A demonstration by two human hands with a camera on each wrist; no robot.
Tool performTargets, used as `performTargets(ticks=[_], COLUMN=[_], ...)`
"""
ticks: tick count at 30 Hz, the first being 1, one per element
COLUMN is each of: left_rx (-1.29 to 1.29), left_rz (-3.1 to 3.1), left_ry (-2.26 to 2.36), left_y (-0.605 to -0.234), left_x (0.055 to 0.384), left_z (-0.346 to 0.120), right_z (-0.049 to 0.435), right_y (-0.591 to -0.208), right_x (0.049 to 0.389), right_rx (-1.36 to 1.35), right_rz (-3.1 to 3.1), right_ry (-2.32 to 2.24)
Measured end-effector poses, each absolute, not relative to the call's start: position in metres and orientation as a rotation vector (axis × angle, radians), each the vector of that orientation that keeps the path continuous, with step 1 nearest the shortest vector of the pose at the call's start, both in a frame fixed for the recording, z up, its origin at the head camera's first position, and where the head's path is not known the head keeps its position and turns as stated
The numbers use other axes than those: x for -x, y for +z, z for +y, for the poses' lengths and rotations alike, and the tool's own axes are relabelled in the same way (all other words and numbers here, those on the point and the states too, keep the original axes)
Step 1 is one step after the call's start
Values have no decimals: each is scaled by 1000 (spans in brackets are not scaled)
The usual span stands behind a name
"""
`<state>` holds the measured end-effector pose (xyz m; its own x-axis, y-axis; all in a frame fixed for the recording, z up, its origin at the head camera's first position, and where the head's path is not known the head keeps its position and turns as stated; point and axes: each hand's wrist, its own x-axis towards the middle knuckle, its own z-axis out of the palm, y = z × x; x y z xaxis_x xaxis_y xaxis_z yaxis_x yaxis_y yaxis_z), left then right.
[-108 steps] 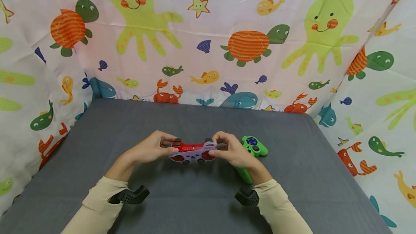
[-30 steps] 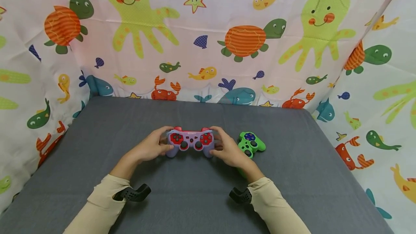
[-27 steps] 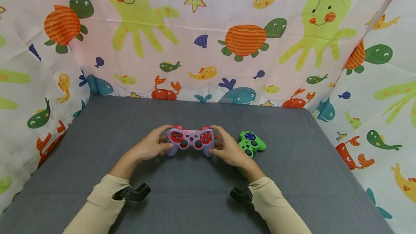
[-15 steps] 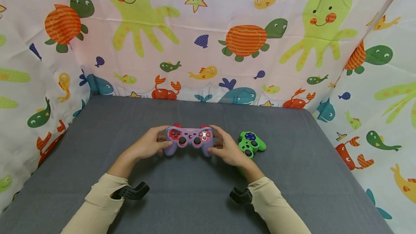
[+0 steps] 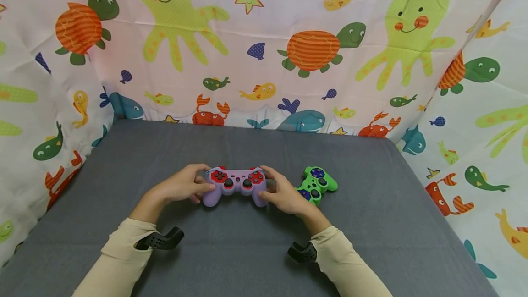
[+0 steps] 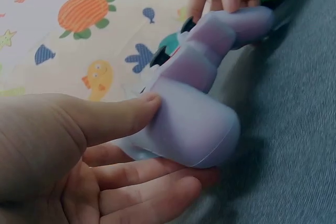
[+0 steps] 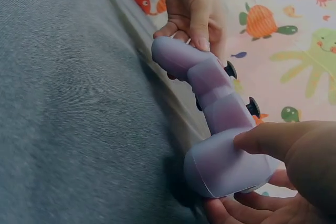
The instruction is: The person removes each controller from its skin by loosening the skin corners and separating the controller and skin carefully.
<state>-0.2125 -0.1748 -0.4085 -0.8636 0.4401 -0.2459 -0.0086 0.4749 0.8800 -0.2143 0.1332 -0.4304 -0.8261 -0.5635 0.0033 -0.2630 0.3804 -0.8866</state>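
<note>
Between both hands is a game controller [image 5: 237,182] with red faceplates and black thumbsticks, in a pale purple sleeve. My left hand [image 5: 183,184] holds its left grip, thumb on the near side and fingers beneath, as the left wrist view shows close up. The other grip is pinched by my right hand [image 5: 284,194], whose thumb [image 7: 262,140] presses the purple sleeve in the right wrist view. The controller's face is turned up toward the head camera, low over the table. Its underside is hidden in the head view.
A green game controller [image 5: 316,184] with blue button areas lies just right of my right hand, partly covered by it. The grey cloth-covered table [image 5: 231,255] ends at a curtain [image 5: 264,22] printed with sea animals, which also runs along both sides.
The purple-sleeved controller, first seen from its near edge, has turned face up. Lately both hands have brought it slightly nearer and to the left. More of the green controller shows.
</note>
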Motion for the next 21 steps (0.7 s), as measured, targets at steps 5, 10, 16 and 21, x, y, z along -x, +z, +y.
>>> performTargets(ticks=[5, 10, 16, 21], left_rx=[-389, -406, -490, -545], left_rz=[2284, 2380, 2543, 2544], left_ry=[1303, 1230, 1224, 1211], left_y=[-411, -415, -419, -424], left_x=[214, 217, 221, 222], left_z=[-179, -180, -181, -180], right_z=[129, 128, 127, 126], right_y=[-431, -431, -434, -437], right_x=[212, 211, 211, 210], right_rx=[727, 705, 700, 743], right_rz=[2356, 2374, 2401, 2401], right_ry=[-1412, -1432, -1399, -1402])
